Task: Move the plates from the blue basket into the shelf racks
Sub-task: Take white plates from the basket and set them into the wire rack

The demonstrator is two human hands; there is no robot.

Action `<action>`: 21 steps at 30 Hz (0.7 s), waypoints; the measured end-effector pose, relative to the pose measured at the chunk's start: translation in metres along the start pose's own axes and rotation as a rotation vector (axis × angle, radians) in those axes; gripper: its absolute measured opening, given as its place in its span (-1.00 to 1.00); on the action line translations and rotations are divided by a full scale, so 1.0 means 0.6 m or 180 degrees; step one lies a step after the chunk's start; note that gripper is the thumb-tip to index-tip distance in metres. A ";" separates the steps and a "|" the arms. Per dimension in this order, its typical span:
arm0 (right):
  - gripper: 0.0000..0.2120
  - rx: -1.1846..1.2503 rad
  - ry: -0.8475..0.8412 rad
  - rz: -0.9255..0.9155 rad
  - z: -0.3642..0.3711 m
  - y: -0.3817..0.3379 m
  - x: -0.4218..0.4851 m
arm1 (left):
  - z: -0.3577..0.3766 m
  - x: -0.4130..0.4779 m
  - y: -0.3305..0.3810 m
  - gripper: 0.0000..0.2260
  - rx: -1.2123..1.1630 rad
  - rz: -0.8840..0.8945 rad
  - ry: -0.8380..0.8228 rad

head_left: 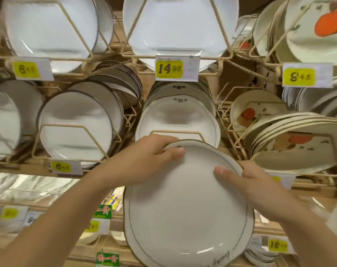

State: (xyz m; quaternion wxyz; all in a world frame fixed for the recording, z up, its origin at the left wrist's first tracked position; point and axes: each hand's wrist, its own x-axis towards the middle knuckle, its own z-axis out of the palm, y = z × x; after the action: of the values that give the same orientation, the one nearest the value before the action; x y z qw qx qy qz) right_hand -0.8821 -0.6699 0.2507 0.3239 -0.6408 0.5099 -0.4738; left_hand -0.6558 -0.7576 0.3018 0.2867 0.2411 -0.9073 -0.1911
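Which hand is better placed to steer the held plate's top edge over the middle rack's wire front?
Probably the left hand: it grips the plate at its top rim, just below the wire front. The right hand holds its side rim, lower.

Plate [187, 205] between my left hand [144, 157] and right hand [254, 182]: glazed white ceramic, glossy, smooth. Rack [175, 131] just beyond my fingers: cream-coated metal wire. Price tag [176, 69] above my grip: yellow paper, clear plastic holder.

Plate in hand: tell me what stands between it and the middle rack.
The rack's front wire loop crosses just above the plate's top edge, in front of the stacked plates. Nothing else visible blocks it.
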 end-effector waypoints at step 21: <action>-0.77 -0.0207 0.2524 -0.2949 -0.015 -0.093 0.118 | -0.070 0.039 -0.007 -0.74 -0.0847 0.1041 0.2599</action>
State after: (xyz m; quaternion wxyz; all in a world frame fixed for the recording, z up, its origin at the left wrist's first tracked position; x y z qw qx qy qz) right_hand -0.8687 -0.7223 0.3236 -0.1501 -0.5803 0.2741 -0.7521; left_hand -0.6457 -0.7827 0.3417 0.6756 0.1114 -0.7137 -0.1476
